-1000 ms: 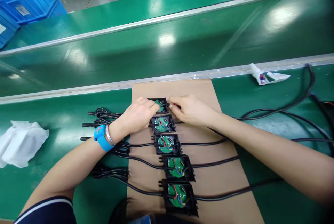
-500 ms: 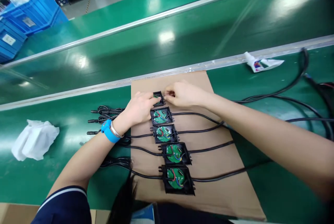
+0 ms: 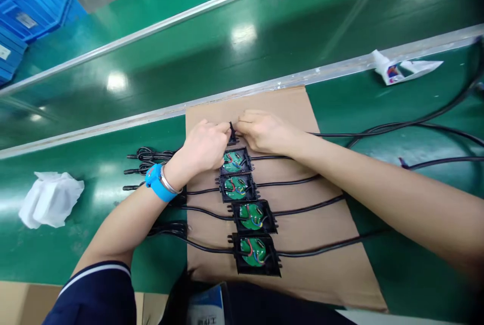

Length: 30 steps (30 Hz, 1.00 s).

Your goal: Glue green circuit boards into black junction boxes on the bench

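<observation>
Several black junction boxes with green circuit boards and coloured wires lie in a column on a brown cardboard sheet (image 3: 287, 108). My left hand (image 3: 206, 146) and my right hand (image 3: 264, 130) meet over the farthest box (image 3: 231, 136), both closed on it, so only a black edge of it shows between the fingers. The box below it (image 3: 234, 161) lies just under my left fingers. Black cables (image 3: 302, 209) run from each box out to both sides. A blue wristband (image 3: 157, 183) and a metal bracelet sit on my left wrist.
The cardboard lies on a green bench beside a metal rail (image 3: 340, 70) and a conveyor belt behind it. A crumpled white cloth (image 3: 51, 199) lies at the left, a white tube (image 3: 401, 70) at the right. Blue crates (image 3: 26, 7) stand far left. Cable loops (image 3: 416, 128) trail to the right.
Both hands have closed in over the farthest box, which now is almost fully covered. The view has shifted so the boxes sit higher in the picture.
</observation>
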{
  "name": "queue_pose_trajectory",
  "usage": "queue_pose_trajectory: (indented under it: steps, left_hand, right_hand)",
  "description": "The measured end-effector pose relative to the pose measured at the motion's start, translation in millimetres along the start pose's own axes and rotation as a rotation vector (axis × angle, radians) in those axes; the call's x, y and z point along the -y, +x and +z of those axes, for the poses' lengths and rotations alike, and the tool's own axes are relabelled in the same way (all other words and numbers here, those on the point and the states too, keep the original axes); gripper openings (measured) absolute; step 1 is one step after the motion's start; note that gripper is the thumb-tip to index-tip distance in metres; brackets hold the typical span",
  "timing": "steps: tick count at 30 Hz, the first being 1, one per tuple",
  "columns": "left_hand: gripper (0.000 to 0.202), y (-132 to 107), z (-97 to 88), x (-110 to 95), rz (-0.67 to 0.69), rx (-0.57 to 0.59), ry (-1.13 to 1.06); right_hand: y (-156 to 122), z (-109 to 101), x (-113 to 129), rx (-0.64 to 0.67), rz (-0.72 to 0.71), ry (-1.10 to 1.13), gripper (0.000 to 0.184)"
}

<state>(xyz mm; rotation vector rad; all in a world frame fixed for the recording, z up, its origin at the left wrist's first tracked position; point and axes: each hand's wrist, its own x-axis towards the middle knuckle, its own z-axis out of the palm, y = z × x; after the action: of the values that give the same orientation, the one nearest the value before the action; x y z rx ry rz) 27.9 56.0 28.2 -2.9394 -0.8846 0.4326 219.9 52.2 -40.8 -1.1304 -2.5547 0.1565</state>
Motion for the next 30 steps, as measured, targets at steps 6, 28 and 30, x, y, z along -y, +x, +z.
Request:
queue_pose_trajectory:
  steps: [6, 28, 30]
  left_hand:
    - [0.048, -38, 8.9, 7, -0.019, -0.154, -0.174]
    - [0.038, -181, 22.7, -18, -0.165, -0.246, -0.306]
    - [0.037, -165, 9.5, 2, -0.281, -0.356, -0.321]
  right_hand:
    - [-16, -22, 4, 0.012, 0.063, 0.049, 0.038]
    - [-139, -31, 77, -0.116, -0.112, -0.168, 0.047]
    - [-110, -36, 49, -0.137, 0.007, -0.082, 0.047]
